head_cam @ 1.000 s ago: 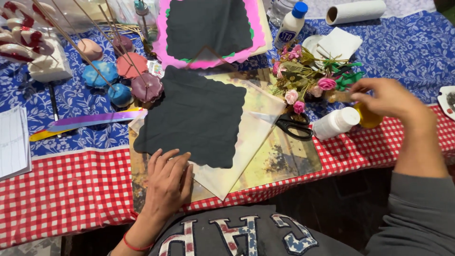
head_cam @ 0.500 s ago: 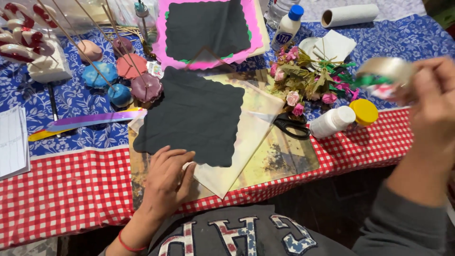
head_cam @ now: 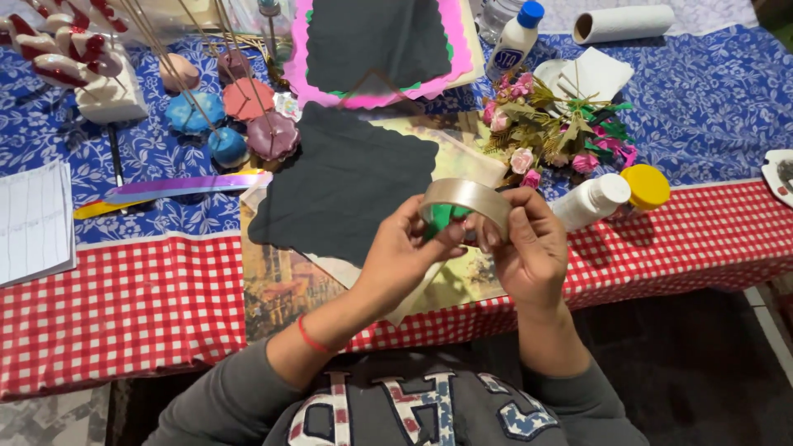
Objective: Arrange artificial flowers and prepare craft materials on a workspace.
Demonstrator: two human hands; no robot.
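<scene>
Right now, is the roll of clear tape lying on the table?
No, both the left hand and right hand hold the roll of clear tape above it.

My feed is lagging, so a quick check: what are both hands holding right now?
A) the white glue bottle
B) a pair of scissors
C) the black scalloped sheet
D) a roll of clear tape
D: the left hand and right hand grip the roll of clear tape between them above the table.
</scene>
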